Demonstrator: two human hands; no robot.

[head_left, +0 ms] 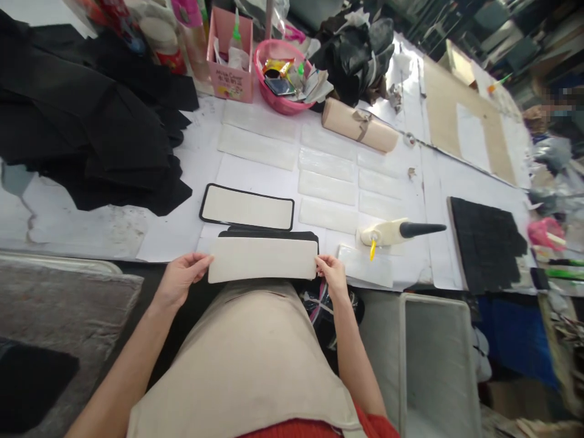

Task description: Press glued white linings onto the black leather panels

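I have the pale panel [262, 260] at the near edge of the table [176, 236], its left end pinched in my left fingers [201, 265] and its right end in my right fingers [323, 265], spanning the gap between, the black-rimmed panel [246, 208] lying just beyond

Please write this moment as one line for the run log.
left hand: pinches left end, cream panel | right hand: pinches right end | cream panel: partly hides black piece | beyond: black-bordered panel
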